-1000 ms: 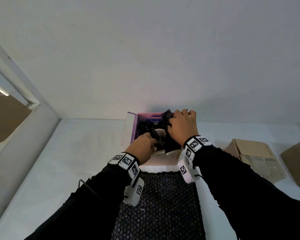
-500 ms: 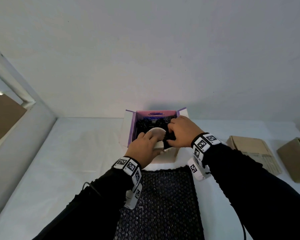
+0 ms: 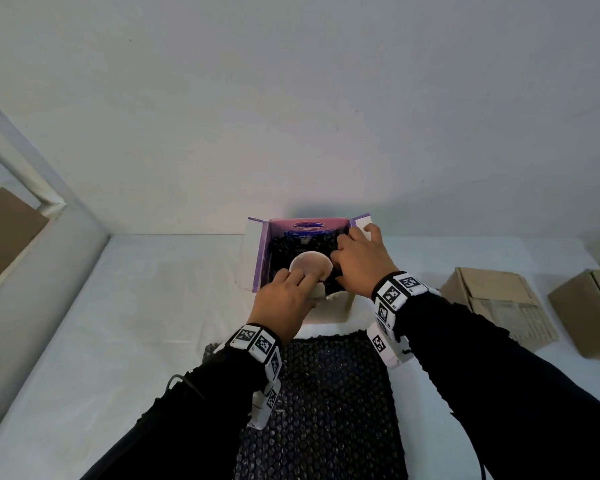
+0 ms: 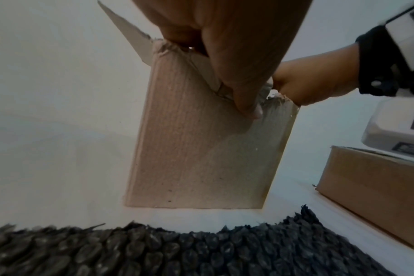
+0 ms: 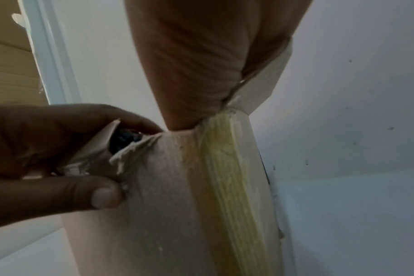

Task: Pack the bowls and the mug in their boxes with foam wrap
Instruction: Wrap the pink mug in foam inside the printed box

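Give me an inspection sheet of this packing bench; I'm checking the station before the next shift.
Surface: white table, bare at the left.
Job's things: open box with purple inner flaps; pale round piece sits inside amid dark wrap; near wall of the box is torn at its top edge. Dark bubble wrap sheet lies in front.
Clutter: two brown cardboard boxes at the right.
Hands: left hand pinches the torn near edge of the box; right hand reaches into the box, fingers hidden inside.
Cables: thin dark cable at the left sleeve.
Surroundings: plain white wall; window frame at the left.
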`<state>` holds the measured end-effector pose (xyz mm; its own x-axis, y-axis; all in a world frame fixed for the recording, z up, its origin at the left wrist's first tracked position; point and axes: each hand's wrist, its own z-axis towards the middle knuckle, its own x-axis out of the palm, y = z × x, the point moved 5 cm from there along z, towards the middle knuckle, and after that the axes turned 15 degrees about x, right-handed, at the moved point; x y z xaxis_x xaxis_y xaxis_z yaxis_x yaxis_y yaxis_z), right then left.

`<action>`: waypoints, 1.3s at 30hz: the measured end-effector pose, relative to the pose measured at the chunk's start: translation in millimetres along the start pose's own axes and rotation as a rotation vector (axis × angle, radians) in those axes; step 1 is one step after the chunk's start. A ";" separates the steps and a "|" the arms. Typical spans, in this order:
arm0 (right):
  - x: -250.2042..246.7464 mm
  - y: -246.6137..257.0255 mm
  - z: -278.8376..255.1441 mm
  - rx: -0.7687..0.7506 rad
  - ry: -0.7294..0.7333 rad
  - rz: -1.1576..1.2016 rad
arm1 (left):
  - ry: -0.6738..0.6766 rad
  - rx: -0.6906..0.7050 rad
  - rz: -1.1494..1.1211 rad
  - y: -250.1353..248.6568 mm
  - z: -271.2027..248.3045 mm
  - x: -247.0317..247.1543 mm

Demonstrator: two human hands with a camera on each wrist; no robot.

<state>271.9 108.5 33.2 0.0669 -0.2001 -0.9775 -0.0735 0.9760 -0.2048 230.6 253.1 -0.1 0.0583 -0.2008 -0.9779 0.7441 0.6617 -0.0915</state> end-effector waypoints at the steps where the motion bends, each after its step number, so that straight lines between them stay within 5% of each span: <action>1: -0.3 0.4 -1.0 -0.011 -0.015 0.005 | 0.007 -0.009 -0.001 0.2 0.9 0.6; 8: 4.1 -2.5 1.3 -0.042 0.096 0.112 | 0.083 -0.082 -0.076 0.7 4.8 -4.4; 18: 8.7 4.5 0.8 0.023 0.074 0.051 | 0.196 0.099 -0.015 5.5 2.7 -4.4; 21: 2.0 11.7 2.2 -0.082 -0.031 0.134 | 0.149 0.081 0.024 0.8 2.1 -5.1; 24: 5.7 13.1 -1.5 -0.234 0.080 0.159 | 0.095 0.089 0.033 -4.7 -3.5 -4.7; 33: 6.3 13.1 2.9 -0.114 0.105 0.174 | -0.016 0.138 -0.018 -0.3 -12.9 -5.3; 39: 0.5 3.5 3.2 -0.047 -0.034 0.164 | 0.183 0.082 0.105 -0.5 -10.0 2.8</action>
<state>274.9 112.1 32.2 0.0834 -0.0347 -0.9959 -0.1321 0.9902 -0.0456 223.7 259.5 -4.7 0.0224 0.0053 -0.9997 0.7926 0.6094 0.0210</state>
